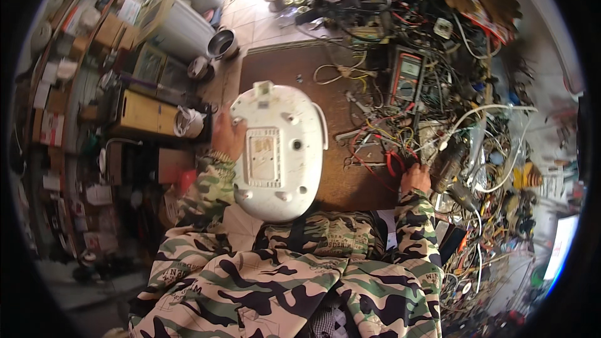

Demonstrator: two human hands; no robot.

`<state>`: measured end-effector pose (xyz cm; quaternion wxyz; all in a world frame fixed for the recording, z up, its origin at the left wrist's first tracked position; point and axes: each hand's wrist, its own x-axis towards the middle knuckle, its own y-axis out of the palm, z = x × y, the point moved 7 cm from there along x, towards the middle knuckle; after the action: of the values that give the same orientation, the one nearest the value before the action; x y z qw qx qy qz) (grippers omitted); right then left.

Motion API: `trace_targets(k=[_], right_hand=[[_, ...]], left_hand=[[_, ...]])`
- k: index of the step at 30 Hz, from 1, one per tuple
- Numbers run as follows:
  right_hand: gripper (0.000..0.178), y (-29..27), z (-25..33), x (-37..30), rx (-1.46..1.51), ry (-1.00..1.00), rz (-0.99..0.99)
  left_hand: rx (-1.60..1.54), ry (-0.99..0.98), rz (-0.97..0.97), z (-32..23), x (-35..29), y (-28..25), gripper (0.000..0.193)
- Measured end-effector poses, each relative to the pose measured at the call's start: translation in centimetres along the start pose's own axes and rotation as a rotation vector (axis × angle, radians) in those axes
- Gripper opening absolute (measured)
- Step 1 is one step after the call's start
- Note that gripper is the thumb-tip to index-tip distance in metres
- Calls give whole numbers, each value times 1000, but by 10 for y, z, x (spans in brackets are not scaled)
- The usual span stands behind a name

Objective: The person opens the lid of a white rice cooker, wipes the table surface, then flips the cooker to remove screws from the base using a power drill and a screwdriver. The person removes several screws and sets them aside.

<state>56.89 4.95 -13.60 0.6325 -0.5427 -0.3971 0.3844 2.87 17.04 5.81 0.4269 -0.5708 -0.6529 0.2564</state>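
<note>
1. My left grip (230, 136) is closing on the left edge of a white oval appliance housing (288, 166), the hand pressing against the rim; the rest of the fingers are hiding from view.
2. The housing is sitting above the left part of the brown tabletop (360, 191), in front of my body; I cannot tell whether it is resting there or hanging clear.
3. Its long axis is running away from me, leaning slightly; the end with a squarish projecting tab is pointing to the far side, and the rounded end is coming toward my lap.
4. Its underside is facing up, showing short pegs, a dark round hole and a framed rectangular panel with slotted ends. The off-white plastic is looking scuffed and stained.
5. Brownish marks are showing inside the panel, but I am not making out any readable writing. My camouflage sleeve (416, 222) is matching a garment (250, 269) that is carrying printed lettering.
6. My right grip (416, 178) is reaching to the tabletop's right side, fingers bending, just beside red-handled pliers (394, 164); I cannot tell whether it is holding anything.
</note>
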Motion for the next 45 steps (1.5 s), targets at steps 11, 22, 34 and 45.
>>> trace_targets(k=[11,22,34,45], right_hand=[[16,-276,123,-66,716,-319,-235],[19,-283,249,-115,698,-725,-2],[22,-256,274,-128,546,-706,-6],[22,-254,267,-128,586,-655,-7]], left_hand=[[5,-23,-11,-5,-8,-2,68],[-35,-4,1,0,-7,-1,70],[-3,19,-1,-6,-5,-1,69],[-7,28,10,-5,-4,0,69]])
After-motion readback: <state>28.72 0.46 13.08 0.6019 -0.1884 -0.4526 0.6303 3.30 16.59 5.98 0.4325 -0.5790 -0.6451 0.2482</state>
